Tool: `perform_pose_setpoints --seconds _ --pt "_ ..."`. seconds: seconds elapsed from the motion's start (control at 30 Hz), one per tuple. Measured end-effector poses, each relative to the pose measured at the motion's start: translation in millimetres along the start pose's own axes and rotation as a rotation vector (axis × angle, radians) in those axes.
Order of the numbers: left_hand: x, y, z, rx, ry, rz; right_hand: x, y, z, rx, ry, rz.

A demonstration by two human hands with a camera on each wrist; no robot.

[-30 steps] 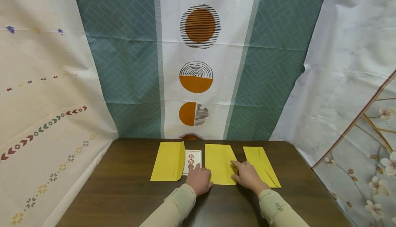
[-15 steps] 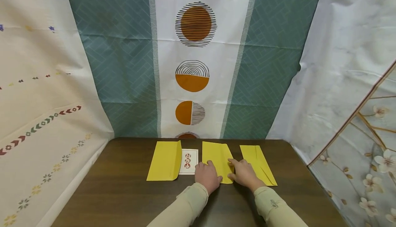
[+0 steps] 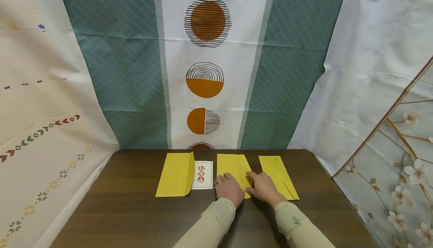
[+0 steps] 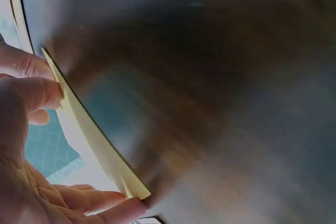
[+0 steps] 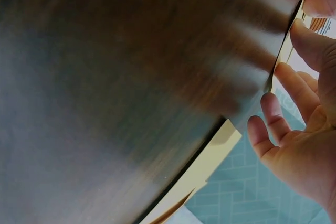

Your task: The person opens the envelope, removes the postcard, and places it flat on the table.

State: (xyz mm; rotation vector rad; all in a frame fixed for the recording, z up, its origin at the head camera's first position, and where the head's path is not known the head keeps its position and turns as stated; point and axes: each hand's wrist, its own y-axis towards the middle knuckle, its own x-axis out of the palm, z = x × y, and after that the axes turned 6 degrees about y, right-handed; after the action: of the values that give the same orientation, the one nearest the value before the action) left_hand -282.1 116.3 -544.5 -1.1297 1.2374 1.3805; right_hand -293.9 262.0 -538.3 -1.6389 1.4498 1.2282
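Three yellow envelopes lie in a row on a dark wood table. On the middle envelope (image 3: 233, 165), my left hand (image 3: 230, 191) holds the near part, fingers at its left edge and thumb farther right. My right hand (image 3: 265, 188) holds its right edge, index finger above and thumb lower down. The left wrist view has the envelope (image 4: 92, 132) edge-on between left thumb and fingers (image 4: 123, 208). In the right wrist view, the right thumb (image 5: 307, 40) and fingers meet its edge. Whether anything is inside it is hidden.
The left envelope (image 3: 174, 174) overlaps a white card (image 3: 203, 174) with red printed characters. Right of my right hand lies another envelope (image 3: 277, 176). The table (image 3: 135, 218) ends at a patterned cloth backdrop (image 3: 132, 90), with more cloth hanging at both sides.
My left hand has moved right, off the white card and onto the middle envelope. My right hand stays at that envelope's right edge. The head view has shifted slightly.
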Motion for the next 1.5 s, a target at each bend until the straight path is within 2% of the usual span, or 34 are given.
perform_pose_setpoints --seconds 0.27,0.43,0.63,0.87,1.03,1.3,1.5 --pt "3.6 3.6 2.4 -0.030 -0.086 -0.011 1.3 0.7 -0.8 0.010 0.015 -0.007" --pt "4.3 1.8 0.0 0.001 -0.112 0.000 -0.6 0.9 2.1 0.025 0.053 -0.013" --pt "6.7 0.3 -3.2 0.052 -0.079 -0.012 2.2 2.1 3.2 0.056 0.092 -0.035" --pt "4.8 0.7 -1.4 0.060 0.018 -0.038 2.9 3.2 6.4 0.073 0.105 -0.048" --pt "5.3 0.2 -1.9 0.091 0.081 -0.019 0.5 4.5 6.7 0.072 0.101 -0.038" --pt "6.7 -2.8 -2.1 0.120 -0.048 -0.050 -0.5 3.6 4.7 0.077 0.074 -0.032" --pt "4.7 -3.6 -2.4 0.119 -0.082 -0.075 -0.4 2.9 4.1 0.085 0.065 -0.037"
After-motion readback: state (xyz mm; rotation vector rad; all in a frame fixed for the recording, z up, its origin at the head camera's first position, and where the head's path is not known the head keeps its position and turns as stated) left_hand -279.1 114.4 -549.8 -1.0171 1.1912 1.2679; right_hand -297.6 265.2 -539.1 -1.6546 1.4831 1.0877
